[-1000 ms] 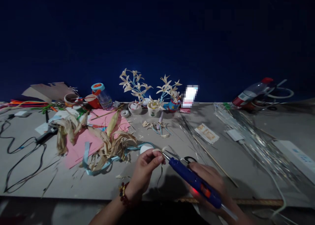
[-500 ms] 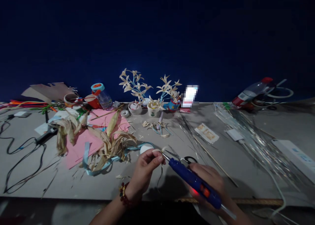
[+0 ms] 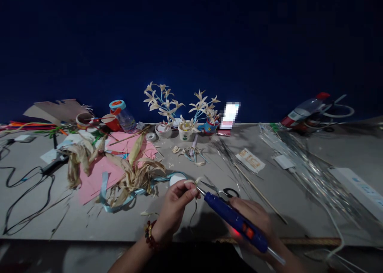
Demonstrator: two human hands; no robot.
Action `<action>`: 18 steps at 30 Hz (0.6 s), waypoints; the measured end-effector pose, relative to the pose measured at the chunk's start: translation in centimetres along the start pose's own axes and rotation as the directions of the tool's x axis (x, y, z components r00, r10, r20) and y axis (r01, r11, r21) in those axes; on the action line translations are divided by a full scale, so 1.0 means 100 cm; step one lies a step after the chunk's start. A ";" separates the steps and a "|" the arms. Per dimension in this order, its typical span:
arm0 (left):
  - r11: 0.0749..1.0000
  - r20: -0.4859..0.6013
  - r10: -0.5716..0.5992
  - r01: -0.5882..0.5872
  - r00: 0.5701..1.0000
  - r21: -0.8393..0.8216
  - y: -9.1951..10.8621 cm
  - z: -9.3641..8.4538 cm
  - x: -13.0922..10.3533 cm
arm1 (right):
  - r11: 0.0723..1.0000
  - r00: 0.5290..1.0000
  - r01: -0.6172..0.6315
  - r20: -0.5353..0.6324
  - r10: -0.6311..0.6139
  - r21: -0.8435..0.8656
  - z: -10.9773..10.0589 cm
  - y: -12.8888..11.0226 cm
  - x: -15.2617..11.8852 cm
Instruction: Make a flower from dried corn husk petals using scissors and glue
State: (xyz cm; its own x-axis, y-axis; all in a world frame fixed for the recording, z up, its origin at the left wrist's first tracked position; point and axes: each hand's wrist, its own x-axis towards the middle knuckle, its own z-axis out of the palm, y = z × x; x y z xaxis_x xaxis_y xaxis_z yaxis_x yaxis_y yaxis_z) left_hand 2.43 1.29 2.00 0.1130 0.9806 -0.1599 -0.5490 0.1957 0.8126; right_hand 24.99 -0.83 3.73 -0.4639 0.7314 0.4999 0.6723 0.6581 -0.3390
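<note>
My left hand (image 3: 176,203), with a beaded bracelet at the wrist, pinches a small pale husk flower (image 3: 196,181) whose thin stem hangs below the fingers. My right hand (image 3: 254,219) is wrapped round a blue glue gun (image 3: 235,221), and a red light glows on its underside. The metal nozzle of the gun points up and left and meets the flower at my left fingertips. Behind my right hand lie scissors with black handles (image 3: 231,192). A white disc (image 3: 177,179) lies just behind my left hand.
Dried husks (image 3: 139,175), pink paper (image 3: 103,177) and light blue ribbon (image 3: 116,207) lie at the left. Potted husk flowers (image 3: 186,131) stand at the back. Wires (image 3: 311,177), a stick (image 3: 260,193) and a leaning bottle (image 3: 302,111) are at the right.
The view has shifted very slightly. Both hands, the flower and the glue gun hold nearly the same positions.
</note>
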 end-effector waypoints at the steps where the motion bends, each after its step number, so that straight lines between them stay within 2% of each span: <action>1: 1.000 0.002 0.000 0.000 1.000 -0.002 0.000 0.000 0.000 | 1.000 1.000 0.017 0.008 -0.017 0.008 -0.001 0.000 0.001; 9: 1.000 0.010 0.008 -0.008 1.000 -0.020 0.000 0.000 -0.002 | 1.000 1.000 0.008 0.002 -0.008 0.021 0.000 0.001 0.001; 13: 1.000 0.026 0.008 -0.007 1.000 -0.017 0.001 0.000 -0.002 | 0.998 0.999 -0.039 0.014 0.038 0.053 -0.001 0.007 -0.003; 18: 0.999 0.018 -0.013 0.014 1.000 -0.042 0.002 0.002 -0.001 | 0.986 0.993 -0.106 -0.042 0.112 0.130 -0.004 0.011 -0.004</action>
State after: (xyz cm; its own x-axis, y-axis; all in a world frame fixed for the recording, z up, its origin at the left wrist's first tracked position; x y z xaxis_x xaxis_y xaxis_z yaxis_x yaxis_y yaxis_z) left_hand 2.44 1.20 2.32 0.1349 0.9778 -0.1604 -0.5815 0.2092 0.7862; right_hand 26.18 -0.44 3.51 -0.3612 0.7925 0.4915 0.6367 0.5946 -0.4910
